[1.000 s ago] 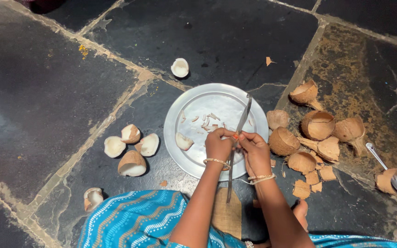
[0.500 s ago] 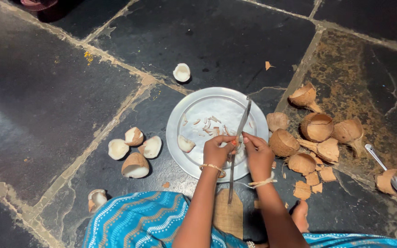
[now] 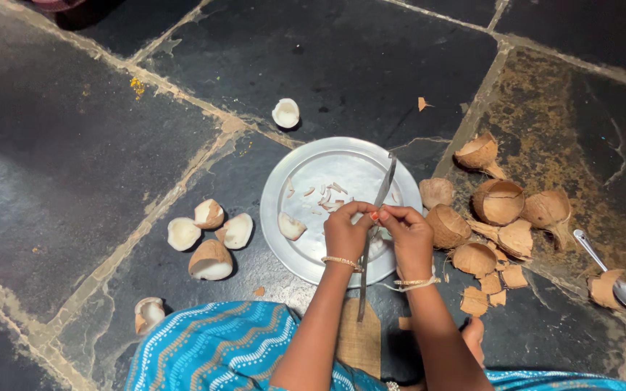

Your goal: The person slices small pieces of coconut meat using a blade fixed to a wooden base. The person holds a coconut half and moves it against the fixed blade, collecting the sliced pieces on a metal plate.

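A round steel plate (image 3: 313,250) lies on the dark stone floor with thin white coconut slivers (image 3: 325,195) and one coconut chunk (image 3: 290,226) on it. A long upright metal blade (image 3: 383,190) on a wooden base (image 3: 360,340) stands over the plate's near edge. My left hand (image 3: 346,233) and my right hand (image 3: 406,232) meet at the blade, fingers pinched together on a small piece of coconut that is mostly hidden between them.
Several white coconut pieces (image 3: 211,239) lie left of the plate, one more (image 3: 285,113) beyond it and another (image 3: 148,313) near my knee. Brown empty shells (image 3: 498,203) and shell shards are piled on the right. A steel spoon (image 3: 610,271) lies at the far right.
Both hands stay pressed together at the blade, with only slight shifts. The view has drifted a little; nothing else on the floor has moved.
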